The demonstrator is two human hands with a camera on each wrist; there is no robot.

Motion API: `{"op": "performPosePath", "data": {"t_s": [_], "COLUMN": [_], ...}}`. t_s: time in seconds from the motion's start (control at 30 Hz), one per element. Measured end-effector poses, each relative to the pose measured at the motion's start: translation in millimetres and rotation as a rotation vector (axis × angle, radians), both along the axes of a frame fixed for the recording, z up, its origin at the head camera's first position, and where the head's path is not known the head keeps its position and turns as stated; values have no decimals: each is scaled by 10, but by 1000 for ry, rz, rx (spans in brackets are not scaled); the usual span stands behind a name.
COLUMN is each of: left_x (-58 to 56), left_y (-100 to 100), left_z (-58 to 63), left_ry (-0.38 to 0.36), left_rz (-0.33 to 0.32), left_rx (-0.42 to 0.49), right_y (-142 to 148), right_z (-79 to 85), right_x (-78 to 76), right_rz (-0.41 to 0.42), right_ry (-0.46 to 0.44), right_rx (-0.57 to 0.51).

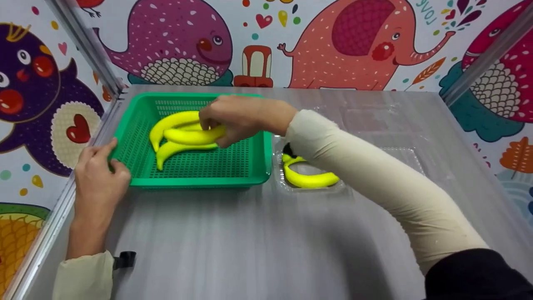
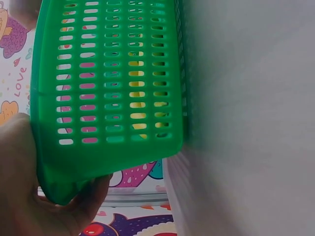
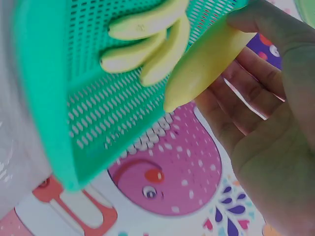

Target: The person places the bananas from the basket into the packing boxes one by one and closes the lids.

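My right hand (image 1: 235, 118) pinches a yellow banana (image 3: 209, 64) between thumb and fingers, above the green plastic basket (image 1: 200, 182). Beneath it, other bananas (image 3: 142, 24) lie close together on the basket's slotted floor, partly covered by the held one in the head view. At the basket's left side, my left hand (image 1: 102, 171) grips the rim, its thumb on one side and fingers on the other in the left wrist view. Through the slots of the wall (image 2: 110, 78), yellow fruit shows.
Right of the basket, a clear plastic tray (image 1: 291, 186) holds yellow banana shapes (image 1: 312, 180), partly hidden by my right sleeve. More clear plastic packaging (image 1: 404, 156) lies beyond the forearm. Cartoon-printed walls (image 1: 258, 33) with metal edges enclose the grey table (image 1: 233, 241).
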State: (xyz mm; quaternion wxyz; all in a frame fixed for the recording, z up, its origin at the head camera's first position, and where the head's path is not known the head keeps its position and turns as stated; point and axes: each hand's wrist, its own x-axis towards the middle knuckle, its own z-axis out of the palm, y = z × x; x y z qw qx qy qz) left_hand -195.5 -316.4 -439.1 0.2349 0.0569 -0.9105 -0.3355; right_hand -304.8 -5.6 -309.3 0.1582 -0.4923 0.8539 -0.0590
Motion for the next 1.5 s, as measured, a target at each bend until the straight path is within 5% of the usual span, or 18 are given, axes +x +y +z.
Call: {"op": "performPosePath", "data": {"t_s": [0.2, 0.4, 0.97, 1.5], "left_x": [-36, -52, 7, 29], "left_y": [-107, -153, 19, 35], "left_z": [117, 159, -1, 12], "left_ry": [-11, -20, -19, -33], "left_rz": [9, 21, -2, 7], "left_rx": [1, -6, -2, -7], "right_y": [462, 998, 2064, 2308], "right_z": [270, 313, -230, -709], "right_x": [92, 259, 624, 796], "right_rz": [-43, -121, -284, -297], "right_ry": [51, 127, 48, -47], "right_rx": [-107, -144, -84, -57]}}
